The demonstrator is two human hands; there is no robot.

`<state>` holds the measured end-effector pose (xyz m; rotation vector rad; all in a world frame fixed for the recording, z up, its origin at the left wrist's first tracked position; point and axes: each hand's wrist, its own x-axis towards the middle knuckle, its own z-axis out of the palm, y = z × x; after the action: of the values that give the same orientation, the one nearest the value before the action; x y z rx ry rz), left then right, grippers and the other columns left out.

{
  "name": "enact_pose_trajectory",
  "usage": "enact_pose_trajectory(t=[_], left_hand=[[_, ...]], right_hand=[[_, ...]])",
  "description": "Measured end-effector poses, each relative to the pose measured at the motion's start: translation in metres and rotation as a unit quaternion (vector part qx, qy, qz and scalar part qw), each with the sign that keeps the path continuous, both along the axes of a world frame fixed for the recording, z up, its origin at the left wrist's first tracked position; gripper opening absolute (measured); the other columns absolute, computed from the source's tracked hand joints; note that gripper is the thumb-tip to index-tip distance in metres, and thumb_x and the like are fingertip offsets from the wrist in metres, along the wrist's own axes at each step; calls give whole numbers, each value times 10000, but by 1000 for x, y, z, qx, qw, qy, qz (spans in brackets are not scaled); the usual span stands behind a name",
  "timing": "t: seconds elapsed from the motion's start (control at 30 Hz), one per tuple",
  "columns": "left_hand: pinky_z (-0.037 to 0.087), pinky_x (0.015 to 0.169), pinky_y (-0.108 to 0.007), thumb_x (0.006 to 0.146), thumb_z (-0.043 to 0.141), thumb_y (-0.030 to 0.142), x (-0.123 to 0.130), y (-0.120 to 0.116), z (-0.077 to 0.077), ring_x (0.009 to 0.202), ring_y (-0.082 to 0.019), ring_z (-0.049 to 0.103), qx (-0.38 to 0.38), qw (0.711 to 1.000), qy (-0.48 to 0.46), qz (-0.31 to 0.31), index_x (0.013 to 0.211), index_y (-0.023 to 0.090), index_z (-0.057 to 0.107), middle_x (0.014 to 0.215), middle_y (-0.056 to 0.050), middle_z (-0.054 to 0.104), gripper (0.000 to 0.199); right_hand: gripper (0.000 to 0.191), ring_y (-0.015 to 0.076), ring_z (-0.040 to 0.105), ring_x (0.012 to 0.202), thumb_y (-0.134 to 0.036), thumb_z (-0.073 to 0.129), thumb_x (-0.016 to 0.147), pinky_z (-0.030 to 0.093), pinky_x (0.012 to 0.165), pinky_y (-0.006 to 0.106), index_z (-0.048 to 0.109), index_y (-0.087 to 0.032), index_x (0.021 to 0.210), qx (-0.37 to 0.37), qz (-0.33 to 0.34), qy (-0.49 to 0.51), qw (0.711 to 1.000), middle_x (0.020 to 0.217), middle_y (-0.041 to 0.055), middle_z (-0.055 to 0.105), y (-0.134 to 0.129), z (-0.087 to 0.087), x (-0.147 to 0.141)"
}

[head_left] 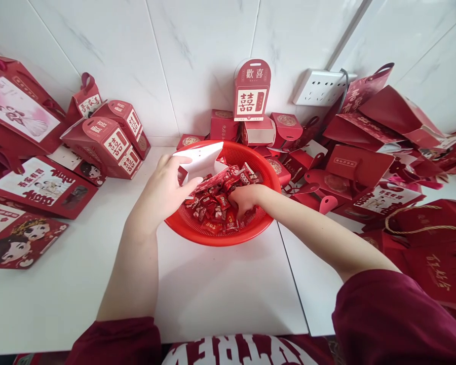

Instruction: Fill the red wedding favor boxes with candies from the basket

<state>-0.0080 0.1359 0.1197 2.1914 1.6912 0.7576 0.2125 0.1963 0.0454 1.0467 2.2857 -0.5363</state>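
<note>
My left hand (169, 181) grips an open paper candy box (202, 161), red outside and white inside. The box is tilted over the far left part of a red plastic basket (233, 240). Small red-wrapped candies (216, 209) fill the basket. My right hand (245, 197) reaches into them from the right, its fingers curled round some of the candies. Its fingertips are hidden among the wrappers, as is part of the box's underside.
Closed red gift boxes (108, 144) stand at the left. One upright box (252, 91) rests on others behind the basket. Many red boxes and bags (359, 165) are heaped at the right. A white power strip (321, 87) is on the tiled wall.
</note>
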Motion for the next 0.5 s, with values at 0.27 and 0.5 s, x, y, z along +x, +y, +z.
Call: enact_pose_trajectory(t=[0.27,0.5], left_hand=[[482,942,-354,889,638,420,-1,-2,1,1086,-241,609,-12,1000,8,-1,1263,264,554,1325,-54,530,414],[493,898,-339,894,632,416,-3,-5,3,1069,-236,606,-3,1000,15,-15,1270,258,554,1288,-55,536,416]], right_hand=[[924,290,694,894,-465,907,526,472,650,278,594,-78,1305,-5,-59,5,998,1053,124,742,0,-2,9],[1216,324,650,1123,-435,915,518,503,859,297,324,-163,1546,23,-76,69,994,1334,148,640,0,-11,20]])
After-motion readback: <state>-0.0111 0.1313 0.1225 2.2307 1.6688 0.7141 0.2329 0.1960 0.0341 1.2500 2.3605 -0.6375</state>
